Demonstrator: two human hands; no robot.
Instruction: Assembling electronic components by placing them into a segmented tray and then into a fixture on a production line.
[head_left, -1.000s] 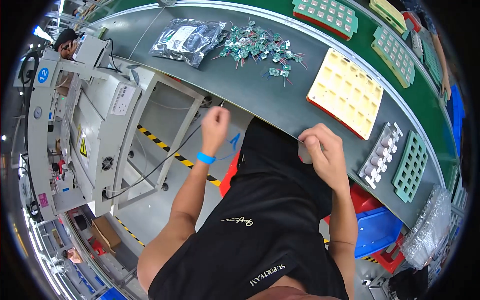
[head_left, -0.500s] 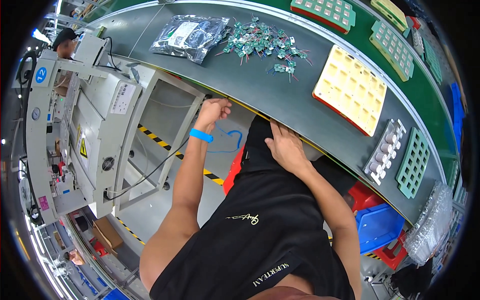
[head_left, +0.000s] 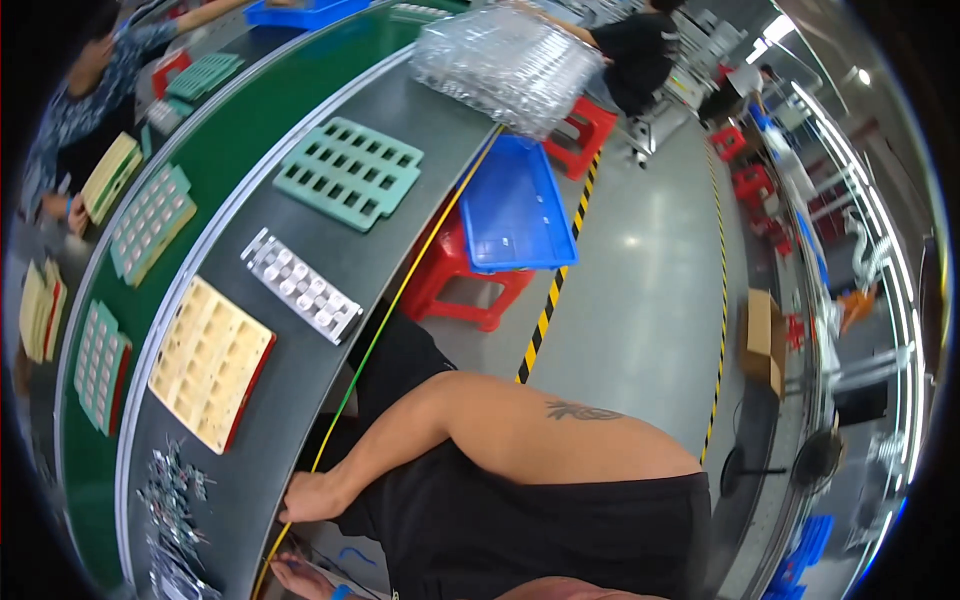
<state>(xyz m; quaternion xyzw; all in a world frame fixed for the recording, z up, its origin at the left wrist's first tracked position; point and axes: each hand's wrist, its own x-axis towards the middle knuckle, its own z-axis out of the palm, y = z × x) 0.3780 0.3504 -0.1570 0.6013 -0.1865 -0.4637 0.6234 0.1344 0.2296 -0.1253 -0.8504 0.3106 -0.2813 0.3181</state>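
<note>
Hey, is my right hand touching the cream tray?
Apart: the head view shows dark tabletop plainly between your right hand and the cream tray.

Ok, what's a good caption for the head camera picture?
Right hand by a workbench bearing a pale yellow tray and tangled small parts.

The bench bears trays, a rack and circuit boards.

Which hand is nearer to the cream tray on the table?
Right hand: at the edge of the table, below and right of the cream tray in view. Left hand: lower and farther away.
</note>
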